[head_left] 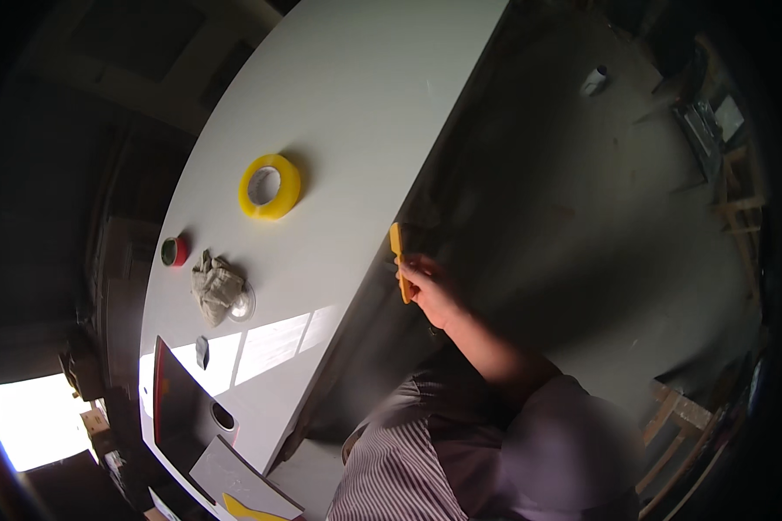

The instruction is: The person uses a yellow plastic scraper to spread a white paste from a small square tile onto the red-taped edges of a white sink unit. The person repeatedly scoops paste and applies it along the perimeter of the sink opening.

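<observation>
My right hand (427,291) is closed around a slim, flat, yellow-orange tool (398,241), held upright just off the edge of the long white table (356,130). Its exact kind is not clear. No part of my left hand shows. On the tabletop, up and left of my hand, lies a large roll of yellow tape (288,187). Farther left is a small red tape roll (181,252). A crumpled beige rag (213,286) rests against a clear, rounded object (245,304), and a small grey piece (202,352) lies below it.
At the table's near end are a dark panel with a reddish edge (178,408), a pale flat board (243,478) and a yellow flat piece (248,511). A white cylindrical object (593,81) lies on the floor to the right. Wooden frames (682,412) stand at the right rim.
</observation>
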`<control>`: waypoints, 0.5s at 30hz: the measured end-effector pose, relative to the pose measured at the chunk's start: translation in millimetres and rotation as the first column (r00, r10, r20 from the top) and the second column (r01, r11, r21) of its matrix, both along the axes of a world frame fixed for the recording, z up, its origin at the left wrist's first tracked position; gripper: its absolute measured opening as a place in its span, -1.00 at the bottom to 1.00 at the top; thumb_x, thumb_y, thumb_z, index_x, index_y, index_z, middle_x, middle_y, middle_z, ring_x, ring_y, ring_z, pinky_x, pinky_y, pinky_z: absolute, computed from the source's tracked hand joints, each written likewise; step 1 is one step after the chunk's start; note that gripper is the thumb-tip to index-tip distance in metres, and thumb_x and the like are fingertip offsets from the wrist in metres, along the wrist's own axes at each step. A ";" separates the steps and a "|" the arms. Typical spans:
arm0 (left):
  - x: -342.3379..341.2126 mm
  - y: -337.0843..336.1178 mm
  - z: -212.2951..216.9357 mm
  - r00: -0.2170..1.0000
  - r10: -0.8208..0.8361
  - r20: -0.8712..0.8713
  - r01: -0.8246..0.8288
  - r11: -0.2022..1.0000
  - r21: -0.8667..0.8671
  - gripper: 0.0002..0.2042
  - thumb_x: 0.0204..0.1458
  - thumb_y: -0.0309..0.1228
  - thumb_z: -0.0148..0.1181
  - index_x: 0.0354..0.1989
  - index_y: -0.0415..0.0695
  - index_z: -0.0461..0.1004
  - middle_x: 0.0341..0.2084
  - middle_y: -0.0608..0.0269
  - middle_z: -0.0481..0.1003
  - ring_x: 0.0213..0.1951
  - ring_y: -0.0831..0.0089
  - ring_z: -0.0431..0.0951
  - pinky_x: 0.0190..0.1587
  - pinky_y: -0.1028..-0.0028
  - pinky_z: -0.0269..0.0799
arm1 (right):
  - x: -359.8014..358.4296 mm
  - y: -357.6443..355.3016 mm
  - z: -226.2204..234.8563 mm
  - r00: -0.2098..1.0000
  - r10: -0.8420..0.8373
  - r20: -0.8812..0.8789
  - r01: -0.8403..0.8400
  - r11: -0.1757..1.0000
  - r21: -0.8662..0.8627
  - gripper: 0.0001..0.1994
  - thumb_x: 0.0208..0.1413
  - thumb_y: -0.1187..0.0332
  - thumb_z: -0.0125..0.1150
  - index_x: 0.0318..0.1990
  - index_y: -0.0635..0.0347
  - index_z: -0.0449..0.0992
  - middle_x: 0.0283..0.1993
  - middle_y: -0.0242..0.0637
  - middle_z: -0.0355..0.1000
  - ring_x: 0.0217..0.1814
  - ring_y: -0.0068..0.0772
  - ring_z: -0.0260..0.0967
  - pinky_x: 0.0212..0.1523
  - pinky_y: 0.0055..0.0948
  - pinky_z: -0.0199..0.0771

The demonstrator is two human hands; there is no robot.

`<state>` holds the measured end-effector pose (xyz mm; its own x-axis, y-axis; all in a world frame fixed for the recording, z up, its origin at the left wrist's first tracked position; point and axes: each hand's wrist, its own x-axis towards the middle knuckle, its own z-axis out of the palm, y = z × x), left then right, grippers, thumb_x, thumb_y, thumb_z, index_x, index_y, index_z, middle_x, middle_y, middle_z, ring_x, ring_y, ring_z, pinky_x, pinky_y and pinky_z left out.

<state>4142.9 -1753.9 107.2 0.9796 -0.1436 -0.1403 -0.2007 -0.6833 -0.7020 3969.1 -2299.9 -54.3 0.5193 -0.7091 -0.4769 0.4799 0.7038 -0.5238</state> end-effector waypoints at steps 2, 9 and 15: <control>6.5 -5.7 0.4 0.995 -0.094 0.025 0.090 0.987 0.136 -0.79 0.00 -0.30 0.17 -0.32 -0.18 0.59 -0.41 0.28 0.60 -0.27 0.43 0.55 -0.05 0.38 0.38 | 5.7 -0.2 6.6 1.000 0.008 -0.015 -0.007 0.999 0.040 -0.85 0.22 0.29 0.23 -0.14 0.09 0.52 -0.27 -0.47 0.43 -0.22 -0.65 0.36 -0.25 -0.62 0.33; 23.3 -2.6 -1.6 0.972 -0.228 0.051 0.207 0.943 0.261 -0.76 0.02 -0.26 0.13 -0.31 -0.17 0.59 -0.38 0.26 0.60 -0.23 0.40 0.54 0.00 0.33 0.34 | 16.4 -19.6 7.4 1.000 0.027 -0.004 -0.027 0.999 -0.018 -0.80 0.22 0.19 0.19 -0.15 0.08 0.48 -0.23 -0.46 0.45 -0.18 -0.61 0.40 -0.14 -0.51 0.42; 30.7 1.1 -1.2 0.960 -0.269 0.075 0.232 0.919 0.317 -0.74 0.03 -0.23 0.10 -0.30 -0.17 0.58 -0.36 0.24 0.60 -0.21 0.38 0.54 0.04 0.29 0.30 | 19.9 -19.5 16.3 0.998 0.030 0.056 -0.032 0.999 0.038 -0.84 0.21 0.25 0.20 -0.17 0.07 0.47 -0.25 -0.42 0.45 -0.20 -0.57 0.41 -0.17 -0.45 0.44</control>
<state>4173.6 -1752.8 106.0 0.9290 -0.3549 -0.1048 -0.2433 -0.3725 -0.8956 3989.0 -2319.4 -38.0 0.5672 -0.6738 -0.4736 0.4851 0.7381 -0.4690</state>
